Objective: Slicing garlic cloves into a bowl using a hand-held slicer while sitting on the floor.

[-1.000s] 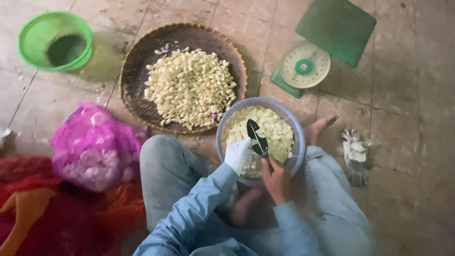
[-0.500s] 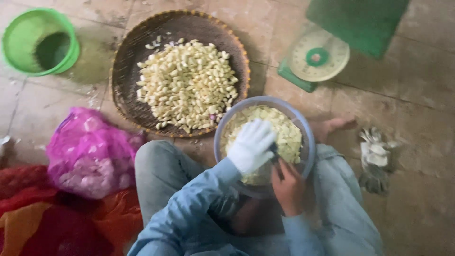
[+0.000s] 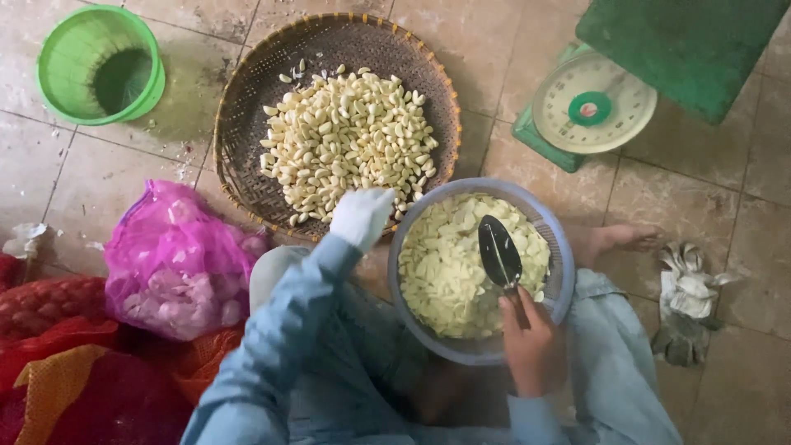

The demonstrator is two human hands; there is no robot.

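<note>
A knife [image 3: 499, 251] is held in the bare right hand [image 3: 534, 342], whose fingers [image 3: 512, 317] are closed around the handle; the handle itself is hidden inside the grip. The dark blade is seen pointing away from the person, lying over the sliced garlic [image 3: 449, 268] that fills a blue bowl [image 3: 560, 272]. The bowl is rested on the person's lap, and the right hand is placed at its near rim.

The left hand [image 3: 361, 216] is covered by a white glove and is stretched towards the basket [image 3: 247, 107], at its near edge, just beside the bowl's left rim. Whether anything is gripped in the gloved fingers cannot be told, since only the back of the hand is shown. A heap of peeled cloves [image 3: 346, 144] is spread in the round woven basket on the tiled floor.

A green bucket [image 3: 99, 62] is set at the far left, a scale [image 3: 589, 107] with a green base at the far right. A pink net bag [image 3: 177, 264] is lain beside the left knee, and a crumpled glove [image 3: 684, 301] on the floor to the right.
</note>
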